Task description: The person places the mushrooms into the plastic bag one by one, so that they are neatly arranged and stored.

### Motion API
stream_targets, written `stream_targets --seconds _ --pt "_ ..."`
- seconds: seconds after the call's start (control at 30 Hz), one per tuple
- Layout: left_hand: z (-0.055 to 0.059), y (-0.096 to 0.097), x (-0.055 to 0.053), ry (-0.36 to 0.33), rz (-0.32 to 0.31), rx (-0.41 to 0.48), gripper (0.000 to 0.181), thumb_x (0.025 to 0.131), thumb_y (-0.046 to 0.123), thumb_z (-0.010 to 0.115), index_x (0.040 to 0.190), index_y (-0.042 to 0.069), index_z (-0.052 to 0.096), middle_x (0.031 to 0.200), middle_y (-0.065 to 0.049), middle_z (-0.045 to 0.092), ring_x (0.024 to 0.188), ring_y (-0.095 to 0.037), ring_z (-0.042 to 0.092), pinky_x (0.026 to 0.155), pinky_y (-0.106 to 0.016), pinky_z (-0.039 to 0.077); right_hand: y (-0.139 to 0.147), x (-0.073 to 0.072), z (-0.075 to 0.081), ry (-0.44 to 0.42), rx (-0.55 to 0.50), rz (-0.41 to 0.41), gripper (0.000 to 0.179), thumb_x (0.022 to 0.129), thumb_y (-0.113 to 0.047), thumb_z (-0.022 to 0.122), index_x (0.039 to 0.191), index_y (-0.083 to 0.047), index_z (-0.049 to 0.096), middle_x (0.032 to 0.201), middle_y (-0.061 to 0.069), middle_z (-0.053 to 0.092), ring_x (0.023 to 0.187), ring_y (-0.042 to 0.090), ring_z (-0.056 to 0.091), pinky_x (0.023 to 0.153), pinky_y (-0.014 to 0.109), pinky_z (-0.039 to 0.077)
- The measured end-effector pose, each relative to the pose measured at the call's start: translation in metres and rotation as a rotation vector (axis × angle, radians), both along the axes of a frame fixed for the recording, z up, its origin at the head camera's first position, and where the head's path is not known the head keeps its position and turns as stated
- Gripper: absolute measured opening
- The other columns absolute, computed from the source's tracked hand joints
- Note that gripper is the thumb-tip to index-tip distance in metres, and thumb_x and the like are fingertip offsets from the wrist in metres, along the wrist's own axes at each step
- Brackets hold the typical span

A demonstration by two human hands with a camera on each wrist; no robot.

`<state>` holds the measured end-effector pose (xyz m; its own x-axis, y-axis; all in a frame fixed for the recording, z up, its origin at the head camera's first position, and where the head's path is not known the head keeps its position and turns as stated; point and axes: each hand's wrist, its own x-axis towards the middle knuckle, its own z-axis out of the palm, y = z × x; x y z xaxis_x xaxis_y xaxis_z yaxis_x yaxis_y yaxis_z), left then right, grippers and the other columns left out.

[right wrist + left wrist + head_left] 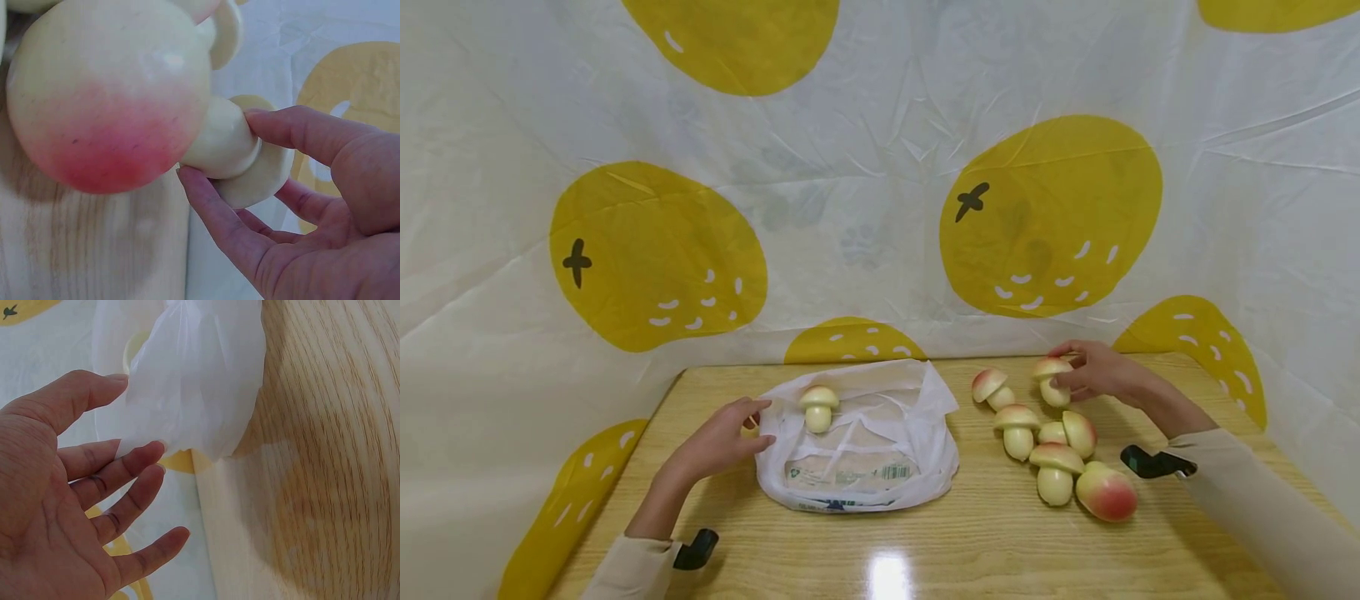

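Note:
At the back right, my right hand (1108,373) pinches a toy mushroom (1051,385) by its pale stem, between thumb and fingers. The right wrist view shows its stem (219,140) close up, with the cap pointing toward the palm. My left hand (718,437) is at the left edge of a white plastic bag (936,433), thumb apart from the fingers. In the left wrist view a finger passes behind the thin bag edge (200,381). Another mushroom (818,408) stands upright within the bag's opening.
Several more pink-capped mushrooms (1018,432) cluster on the wooden table (1000,558) right of the bag. One mushroom (1107,492) lies with its red-tinted cap toward the front. Behind the table hangs a white curtain (857,233) with yellow fruit shapes.

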<state>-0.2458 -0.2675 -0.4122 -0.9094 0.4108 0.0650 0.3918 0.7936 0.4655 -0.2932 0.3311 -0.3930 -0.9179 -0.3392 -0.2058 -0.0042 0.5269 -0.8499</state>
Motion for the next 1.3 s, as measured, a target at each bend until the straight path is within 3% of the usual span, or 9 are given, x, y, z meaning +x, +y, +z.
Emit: stream_targets --seconds 0.3,0.63,1.3 --pt "0.001 0.001 0.000 0.011 -0.004 -0.003 0.058 0.091 0.021 0.076 0.135 -0.012 0.057 0.101 -0.009 0.064 0.095 -0.025 0.060 0.081 -0.040 0.052 -0.009 0.004 0.012 -0.004 -0.064 -0.017 0.066 0.096 -0.016 0.071 0.147 0.009 0.035 0.137 0.036 0.045 0.102 0.027 0.066 0.089 0.050 0.057" --pt "-0.001 0.001 -0.002 0.009 0.001 0.000 0.058 0.091 0.021 0.077 0.135 -0.011 0.057 0.101 -0.008 0.064 0.095 -0.024 0.060 0.082 -0.041 0.051 -0.020 0.006 0.026 0.041 -0.097 -0.012 0.065 0.094 -0.016 0.074 0.145 0.005 0.039 0.139 0.033 0.042 0.102 0.029 0.066 0.084 0.043 0.059" --pt "0.001 0.002 -0.002 0.004 0.010 -0.013 0.058 0.091 0.022 0.076 0.136 -0.010 0.057 0.103 -0.008 0.064 0.097 -0.024 0.060 0.083 -0.042 0.052 -0.068 0.013 0.055 0.081 -0.156 -0.006 0.064 0.091 -0.018 0.078 0.144 -0.001 0.047 0.143 0.029 0.038 0.110 0.031 0.062 0.089 0.046 0.057"
